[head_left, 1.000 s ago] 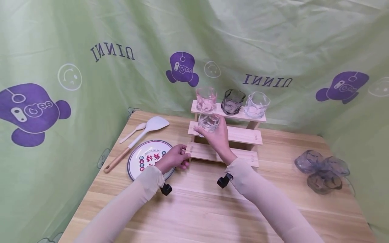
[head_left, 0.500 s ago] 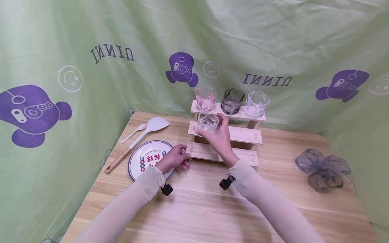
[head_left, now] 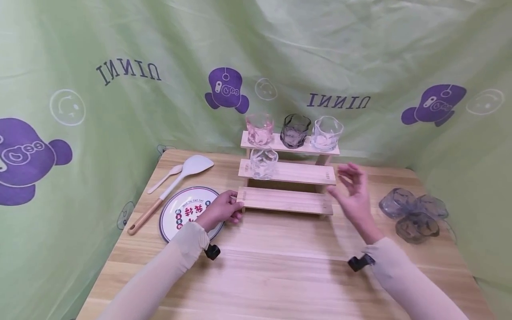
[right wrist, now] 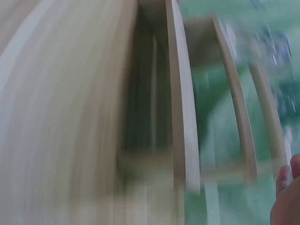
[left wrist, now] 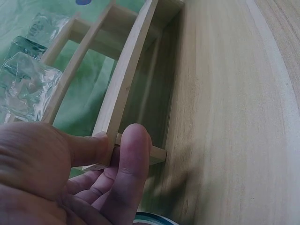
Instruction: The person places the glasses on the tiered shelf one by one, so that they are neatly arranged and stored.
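Observation:
A three-step wooden rack [head_left: 288, 201] stands on the table. My left hand [head_left: 221, 209] pinches the left end of its lowest step; in the left wrist view the thumb and fingers of that hand [left wrist: 89, 178] grip the board's end [left wrist: 112, 112]. A clear glass [head_left: 264, 163] stands upright at the left of the middle step, touched by neither hand. Pink [head_left: 260, 130], dark grey [head_left: 295, 131] and clear [head_left: 326, 134] glasses line the top step. My right hand [head_left: 355, 200] is in the air just right of the rack, fingers loosely bent, holding nothing.
Several dark glasses [head_left: 417, 227] stand close together on the table at the right. Left of the rack are a printed plate [head_left: 170, 218], a spatula with a wooden handle [head_left: 196, 165] and a small white spoon [head_left: 164, 178]. A green curtain [head_left: 180, 35] hangs behind.
My right hand has let go of the clear glass on the middle step and moved right, past the rack's end. The left hand keeps its hold. The head view has shifted slightly.

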A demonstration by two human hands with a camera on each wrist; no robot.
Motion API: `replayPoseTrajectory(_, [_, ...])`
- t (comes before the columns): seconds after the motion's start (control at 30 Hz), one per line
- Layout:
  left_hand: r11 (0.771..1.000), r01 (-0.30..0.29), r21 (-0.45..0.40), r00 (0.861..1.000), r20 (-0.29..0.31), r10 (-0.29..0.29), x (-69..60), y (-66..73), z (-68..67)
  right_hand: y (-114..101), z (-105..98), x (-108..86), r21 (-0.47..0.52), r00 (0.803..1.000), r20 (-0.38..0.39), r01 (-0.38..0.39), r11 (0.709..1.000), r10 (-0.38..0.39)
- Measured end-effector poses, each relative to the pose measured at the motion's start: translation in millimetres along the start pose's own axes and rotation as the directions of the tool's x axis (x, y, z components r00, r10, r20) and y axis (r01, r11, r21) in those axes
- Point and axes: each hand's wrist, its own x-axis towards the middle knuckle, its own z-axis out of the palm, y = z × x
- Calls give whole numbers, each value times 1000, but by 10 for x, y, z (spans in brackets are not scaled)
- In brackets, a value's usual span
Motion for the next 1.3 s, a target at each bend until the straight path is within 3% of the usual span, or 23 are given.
replayPoseTrajectory(0.1, [1000, 0, -1, 1000, -9, 0, -10, 3, -16, 41, -390, -15, -135, 990, -138, -54, 989, 35])
replayPoseTrajectory(0.17, [1000, 4, -5, 1000, -15, -4, -21, 4, -23, 82, -624, -34, -256, 972, -217, -150, 955, 95])
replayPoseTrajectory(0.2, [1000, 3, -2, 1000, -16, -3, -23, -1, -25, 99, -733, -53, -339, 961, -245, -208, 918, 127])
replayPoseTrajectory(0.3, [1000, 14, -3, 1000, -7, -14, -31, -5, -21, 137, -999, -143, -548, 938, -267, -336, 766, 221])
replayPoseTrajectory(0.4, [1000, 9, 6, 1000, -2, -9, -29, -6, -16, 149, -1157, -230, -680, 930, -233, -366, 636, 286])
replayPoseTrajectory(0.5, [1000, 2, 4, 1000, -8, -2, -23, -4, -15, 163, -1220, -252, -735, 927, -189, -352, 579, 324])
replayPoseTrajectory(0.67, [1000, 19, -10, 1000, 2, -19, -18, -10, -11, 178, -1237, -234, -734, 916, -161, -359, 576, 366])
replayPoseTrajectory(0.77, [1000, 20, -16, 1000, 8, -20, -18, -4, -8, 187, -1227, -226, -694, 924, -154, -354, 627, 351])
replayPoseTrajectory(0.87, [1000, 17, -19, 1000, 4, -17, -12, 1, -8, 206, -1190, -212, -665, 944, -138, -312, 678, 300])
replayPoseTrajectory(1.0, [1000, 17, -20, 1000, 2, -17, -4, -4, -7, 257, -1145, -193, -640, 952, -162, -301, 707, 259])
replayPoseTrajectory(1.1, [1000, 16, -22, 1000, -4, -16, -6, -10, -9, 332, -1130, -180, -569, 930, -185, -365, 737, 317])
replayPoseTrajectory(1.17, [1000, 15, -22, 1000, -4, -16, -3, -20, -10, 369, -1118, -206, -501, 901, -195, -432, 750, 388])
replayPoseTrajectory(1.3, [1000, 17, -21, 1000, 2, -17, -7, -19, -17, 385, -1052, -306, -415, 857, -249, -516, 750, 451])
